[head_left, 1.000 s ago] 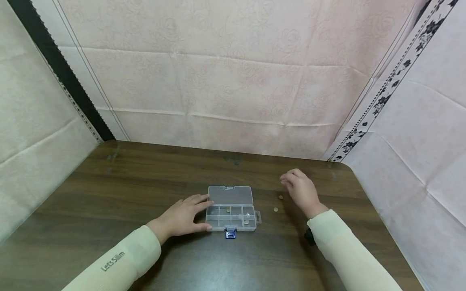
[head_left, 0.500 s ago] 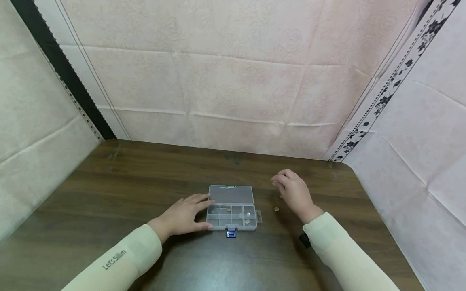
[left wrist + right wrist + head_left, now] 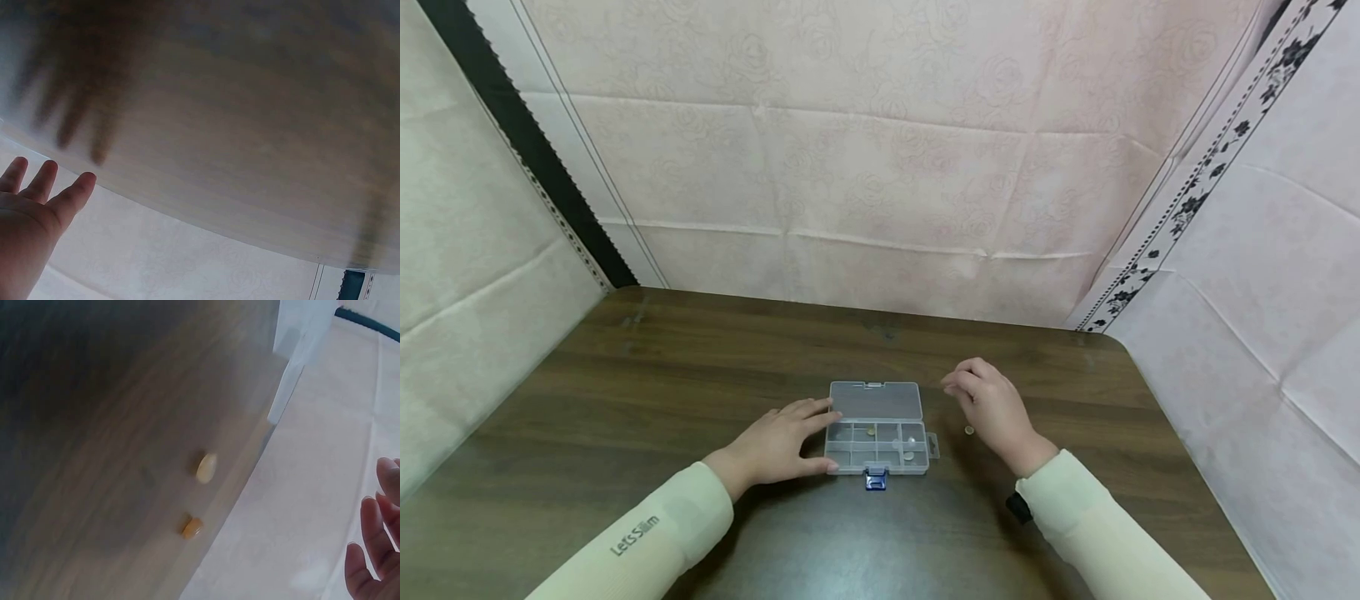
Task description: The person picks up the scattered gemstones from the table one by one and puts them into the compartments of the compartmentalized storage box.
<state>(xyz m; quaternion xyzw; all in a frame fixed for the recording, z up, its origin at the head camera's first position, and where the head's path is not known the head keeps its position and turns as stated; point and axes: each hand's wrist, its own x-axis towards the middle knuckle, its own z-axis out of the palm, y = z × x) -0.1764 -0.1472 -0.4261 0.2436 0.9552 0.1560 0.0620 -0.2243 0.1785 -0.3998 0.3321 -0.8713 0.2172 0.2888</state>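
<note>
- Right hand [image 3: 996,410] has shifted leftward, nearer the case [image 3: 859,459]; the left hand [image 3: 775,444] stays at its left edge.
- Left fingers are spread wide along that edge, probably to steady something so light.
- Right fingers curl toward the thumb; whether they hold anything, I cannot tell.
- On the desk [image 3: 700,392], the lid [image 3: 876,402] lies folded back, presumably leaving the compartments reachable.
- Clear plastic, gridded, blue latch [image 3: 876,480] toward the person; a few small pieces sit inside.
- Right of it lie a pale piece [image 3: 207,468] and an amber piece [image 3: 192,528].
</note>
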